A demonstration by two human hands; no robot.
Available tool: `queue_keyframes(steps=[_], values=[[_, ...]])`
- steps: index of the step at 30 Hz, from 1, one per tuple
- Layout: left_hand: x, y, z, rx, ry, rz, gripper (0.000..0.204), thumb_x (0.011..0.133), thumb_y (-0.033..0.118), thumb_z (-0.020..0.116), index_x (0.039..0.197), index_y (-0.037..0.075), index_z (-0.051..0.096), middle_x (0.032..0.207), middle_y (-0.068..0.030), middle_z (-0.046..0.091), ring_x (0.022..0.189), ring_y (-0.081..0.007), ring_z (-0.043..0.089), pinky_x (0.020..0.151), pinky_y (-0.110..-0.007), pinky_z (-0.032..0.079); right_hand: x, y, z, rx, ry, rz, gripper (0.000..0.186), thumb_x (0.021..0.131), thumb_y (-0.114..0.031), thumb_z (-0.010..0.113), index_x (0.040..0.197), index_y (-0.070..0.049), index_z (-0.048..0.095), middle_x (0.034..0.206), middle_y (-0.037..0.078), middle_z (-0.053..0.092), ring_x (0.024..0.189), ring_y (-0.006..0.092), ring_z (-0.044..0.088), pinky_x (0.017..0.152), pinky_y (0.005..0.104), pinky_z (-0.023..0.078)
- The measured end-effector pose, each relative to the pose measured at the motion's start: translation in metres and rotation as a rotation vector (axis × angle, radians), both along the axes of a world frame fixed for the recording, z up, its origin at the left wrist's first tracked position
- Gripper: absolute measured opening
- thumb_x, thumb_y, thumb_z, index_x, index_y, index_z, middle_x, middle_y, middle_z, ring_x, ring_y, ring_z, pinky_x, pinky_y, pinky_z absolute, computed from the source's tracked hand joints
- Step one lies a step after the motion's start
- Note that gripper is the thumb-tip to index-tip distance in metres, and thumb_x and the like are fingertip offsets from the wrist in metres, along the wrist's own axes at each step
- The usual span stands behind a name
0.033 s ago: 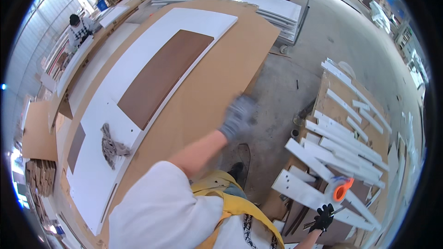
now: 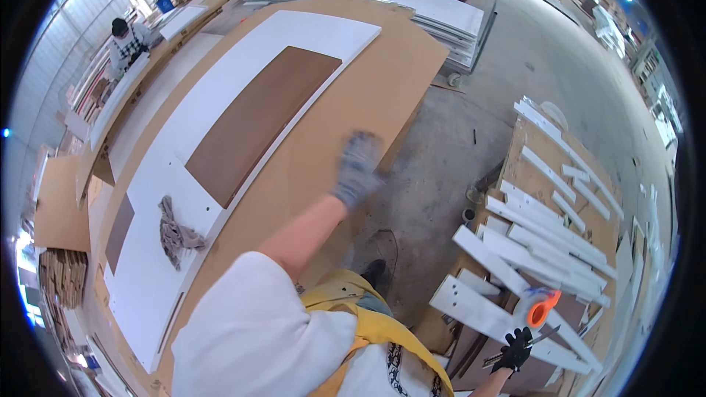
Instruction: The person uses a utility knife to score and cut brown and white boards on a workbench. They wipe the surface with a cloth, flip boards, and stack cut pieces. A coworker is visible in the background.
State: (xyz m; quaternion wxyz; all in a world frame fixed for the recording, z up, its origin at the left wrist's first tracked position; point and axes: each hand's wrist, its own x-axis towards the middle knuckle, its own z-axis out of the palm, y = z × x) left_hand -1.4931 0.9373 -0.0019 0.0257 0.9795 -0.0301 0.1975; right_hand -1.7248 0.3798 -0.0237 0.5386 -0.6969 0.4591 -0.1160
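Note:
My left hand (image 2: 358, 169), in a grey glove, is over the right edge of the brown board-topped table (image 2: 323, 154); motion blur hides how its fingers lie. On that table a long white panel (image 2: 184, 117) carries a brown rectangular panel (image 2: 265, 121). A crumpled grey cloth (image 2: 178, 235) lies on the white panel's near part. Down at the right, my right hand (image 2: 513, 351) wears a black glove and is closed round a thin, pointed metal tool (image 2: 546, 334), perhaps a blade. It is over several white strips, close to an orange-and-clear tape dispenser (image 2: 540, 310).
A low bench (image 2: 526, 140) on the right holds several white strips (image 2: 548, 224). White panels (image 2: 441, 11) are stacked beyond the table. Concrete floor (image 2: 441, 147) runs between table and bench. Another person (image 2: 129, 44) stands by a long bench at the far left.
My left hand has moved left, from the floor side to over the table's edge. The tool in my right hand has turned, and more of its length shows.

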Motion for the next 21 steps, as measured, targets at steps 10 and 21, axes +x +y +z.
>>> queue_keyframes(steps=[10,21], values=[[-0.005,0.223,-0.026,0.144,0.266,0.889,0.093,0.067,0.037,0.077,0.139,0.000,0.032,0.134,-0.0249,0.039,0.127,-0.0426,0.036,0.103,-0.061,0.028,0.113,0.023,0.005,0.084,-0.023,0.215,0.034,0.087,-0.025,0.065,0.116,-0.009,0.059,0.100,0.006,0.067,0.071,0.0159,0.065,0.044,0.0235,0.042],[-0.001,0.159,0.030,-0.031,0.005,0.220,0.050,0.079,0.001,0.055,0.128,-0.007,0.047,0.119,-0.0238,0.058,0.111,-0.0351,0.056,0.096,-0.041,0.044,0.067,0.013,0.014,0.199,-0.050,0.154,0.024,0.090,-0.020,0.062,0.111,-0.007,0.060,0.089,0.007,0.068,0.063,0.0110,0.064,0.040,0.0224,0.042]])
